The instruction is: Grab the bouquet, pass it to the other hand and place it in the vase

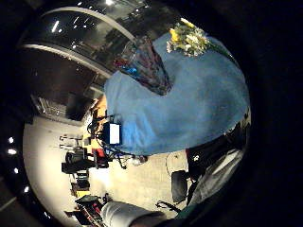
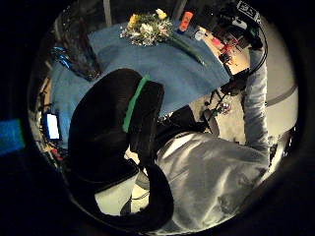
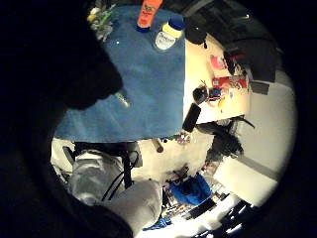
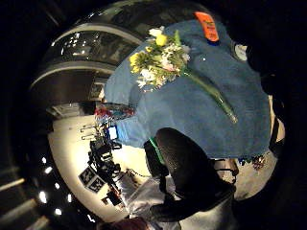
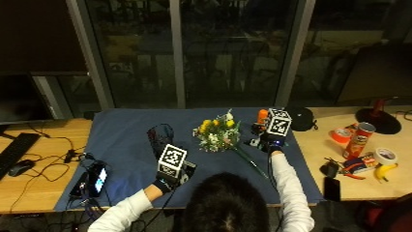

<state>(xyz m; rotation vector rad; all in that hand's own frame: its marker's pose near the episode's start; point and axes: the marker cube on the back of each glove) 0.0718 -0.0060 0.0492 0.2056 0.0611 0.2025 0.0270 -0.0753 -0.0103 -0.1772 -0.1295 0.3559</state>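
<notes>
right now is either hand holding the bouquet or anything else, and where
Nothing is held. The bouquet lies on the blue cloth, with the left hand and right hand apart from it.

Dim indoor light falls from above; dark windows [image 5: 193, 53] reflect ceiling lamps. Palm views bend strongly toward black rims, their details soft.

Overhead camera behind the person; palm cameras share, seemingly, the bouquet [image 5: 217, 135].
</notes>
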